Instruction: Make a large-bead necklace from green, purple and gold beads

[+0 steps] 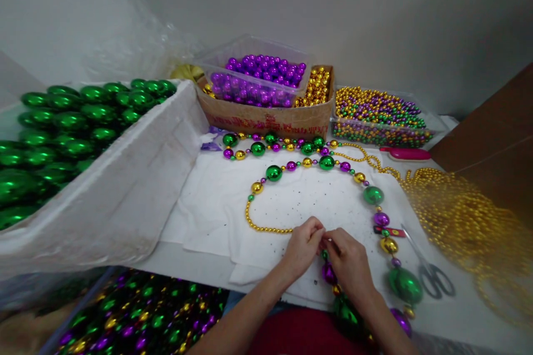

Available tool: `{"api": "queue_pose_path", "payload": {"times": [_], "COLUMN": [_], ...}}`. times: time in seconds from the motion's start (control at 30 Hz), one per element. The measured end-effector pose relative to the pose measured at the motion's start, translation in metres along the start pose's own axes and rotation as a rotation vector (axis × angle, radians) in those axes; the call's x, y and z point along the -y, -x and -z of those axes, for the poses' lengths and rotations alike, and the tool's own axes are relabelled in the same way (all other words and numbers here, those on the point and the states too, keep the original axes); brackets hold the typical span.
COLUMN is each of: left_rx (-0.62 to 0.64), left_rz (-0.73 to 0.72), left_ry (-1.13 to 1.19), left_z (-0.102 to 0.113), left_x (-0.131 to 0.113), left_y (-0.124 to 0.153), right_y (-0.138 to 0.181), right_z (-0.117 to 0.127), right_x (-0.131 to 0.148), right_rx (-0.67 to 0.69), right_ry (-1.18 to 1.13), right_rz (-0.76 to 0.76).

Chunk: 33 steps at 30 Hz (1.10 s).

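Note:
My left hand point(305, 243) is closed in a pinch at the end of a thin gold bead chain point(270, 229). Right against it, my right hand point(347, 258) is closed too, at the end of a strand of larger beads; a purple bead point(328, 273) and a big green bead point(346, 310) hang below it. The fingertips meet, and the exact joint between them is hidden. The chain and strand belong to one bead necklace point(327, 163) of green, purple and gold beads, looping over a white cloth point(208, 199).
Left stands a foam box point(125, 194) of large green beads. Behind are a cardboard box point(266, 119), a clear tub point(254, 83) of purple beads and a mixed-bead tub point(383, 133). Scissors point(435, 280), a lighter point(395, 232) and a gold chain pile point(470, 227) lie right.

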<state>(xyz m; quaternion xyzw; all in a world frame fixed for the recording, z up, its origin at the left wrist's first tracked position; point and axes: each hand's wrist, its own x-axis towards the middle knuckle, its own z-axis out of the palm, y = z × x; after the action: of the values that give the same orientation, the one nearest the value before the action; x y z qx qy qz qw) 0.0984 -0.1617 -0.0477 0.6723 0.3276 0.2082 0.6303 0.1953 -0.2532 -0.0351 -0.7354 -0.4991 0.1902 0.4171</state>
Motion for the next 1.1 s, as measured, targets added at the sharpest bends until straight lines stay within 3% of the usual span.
{"api": "queue_pose_path", "payload": {"times": [0.17,0.33,0.43,0.6,0.7,0.93,1.1], "left_rx": [-0.009,-0.027,0.008,0.261,0.255,0.104,0.096], "left_rz": [0.041,0.084,0.065,-0.016,-0.082,-0.206,-0.105], "left_ry": [-0.017,0.022,0.081,0.133,0.107,-0.162,-0.129], "left_z": [-0.001,0.003,0.01,0.024,0.022,0.009,0.006], "left_x": [0.0,-0.008,-0.013,-0.016,-0.017,-0.017,-0.013], "left_y": [-0.001,0.001,0.004,0.009,0.011,0.012,0.01], "right_y": [0.005,0.002,-0.006,-0.012,-0.011,-0.005,0.001], "right_z": [-0.007,0.0,0.011,0.023,0.023,0.017,0.015], "right_x": [-0.006,-0.011,-0.017,-0.023,-0.022,-0.023,-0.017], "right_rx": [0.0,0.053,0.144,0.385,0.447,0.365,0.26], "right_ry": [0.025,-0.099,-0.26,-0.645,-0.839,-1.006,-0.894], "right_rz": [0.036,-0.037,-0.15,-0.425,-0.534,-0.624,-0.582]}}
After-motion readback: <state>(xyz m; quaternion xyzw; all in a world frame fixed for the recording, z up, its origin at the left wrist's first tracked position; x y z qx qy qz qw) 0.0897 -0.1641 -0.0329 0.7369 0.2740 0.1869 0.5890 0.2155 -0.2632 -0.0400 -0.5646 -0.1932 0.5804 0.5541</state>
